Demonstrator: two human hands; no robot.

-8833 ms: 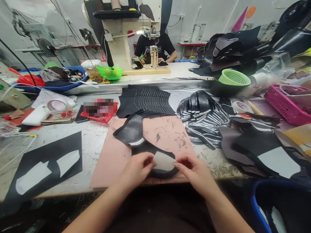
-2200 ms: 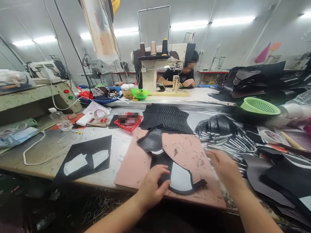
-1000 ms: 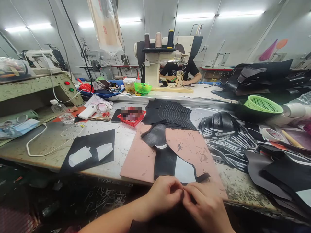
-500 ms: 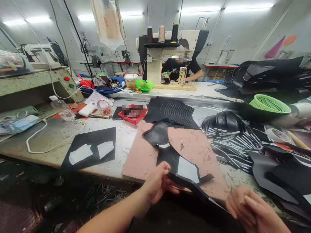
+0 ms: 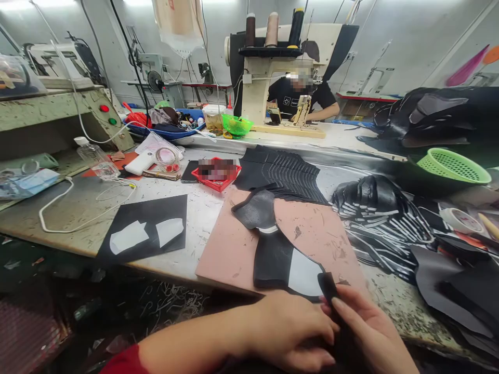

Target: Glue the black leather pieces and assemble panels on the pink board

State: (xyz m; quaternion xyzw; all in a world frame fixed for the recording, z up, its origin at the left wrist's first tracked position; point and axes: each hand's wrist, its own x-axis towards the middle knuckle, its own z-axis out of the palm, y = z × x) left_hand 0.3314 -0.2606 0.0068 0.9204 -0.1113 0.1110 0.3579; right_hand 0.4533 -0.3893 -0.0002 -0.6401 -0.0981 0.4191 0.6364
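Note:
My left hand (image 5: 290, 324) reaches across the bottom of the view, back of the hand up, its fingers curled in against a dark leather piece (image 5: 329, 288). My right hand (image 5: 368, 322) pinches the same piece between thumb and fingers, near its upper end. The lower part of that piece is hidden by my hands and the dark area below. Just beyond lies a black leather panel (image 5: 268, 257) with a white patch (image 5: 306, 272) and a smaller curved section (image 5: 257, 208) at its far end. It rests on a pink board (image 5: 222, 244).
Behind the board lies a fanned stack of black pieces (image 5: 280, 171). Black parts with white edges (image 5: 374, 208) pile up at right, near a green basket (image 5: 454, 165). A red tray (image 5: 218, 179), a black sheet (image 5: 148, 244) and a bottle (image 5: 99, 161) lie left. A person sits behind the sewing machine (image 5: 253, 98).
My left hand has moved right and turned over towards my right hand, which has come left. The held leather has shifted right, and its long edge no longer stretches between my hands.

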